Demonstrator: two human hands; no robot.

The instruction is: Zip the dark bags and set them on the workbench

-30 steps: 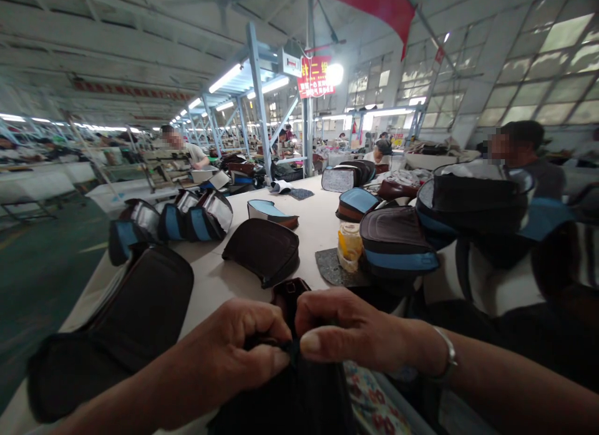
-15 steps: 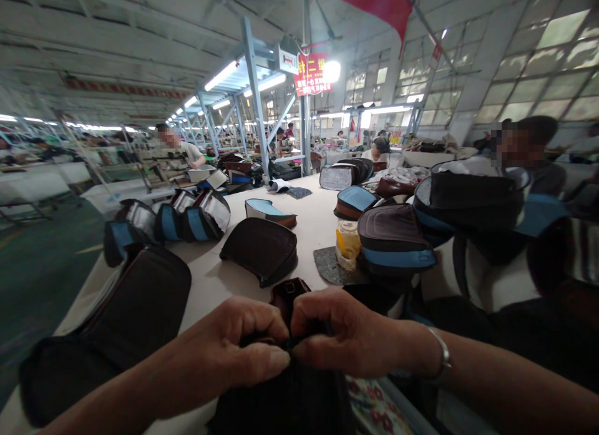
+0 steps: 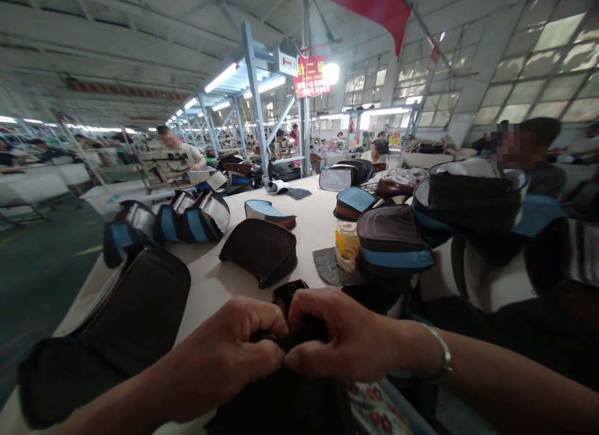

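At the bottom centre, a dark fabric bag (image 3: 285, 404) lies close to my body, deep in shadow. My left hand (image 3: 234, 344) pinches its upper edge between thumb and bent fingers. Right beside it, my right hand (image 3: 344, 335), with a silver bangle at the wrist, grips the same edge, thumb tips nearly touching. What exactly lies between the fingertips is hidden. Just beyond the knuckles a brown strap piece with a metal ring (image 3: 291, 289) sticks up. Past it on the white table (image 3: 309, 219) rests a dark curved bag (image 3: 259, 251).
Several blue-and-dark bags (image 3: 201, 219) stand at the table's left edge, with a large dark bag (image 3: 140, 304) nearer. To the right are a glue-stained jar (image 3: 347, 244) on a dark slab (image 3: 324, 266) and piled bags (image 3: 393, 241). Co-workers (image 3: 533, 148) sit beyond.
Both hands keep their grip on the bag's edge. The left thumb has drawn back slightly to the left and the fingers have shifted a little; the surroundings are unchanged.
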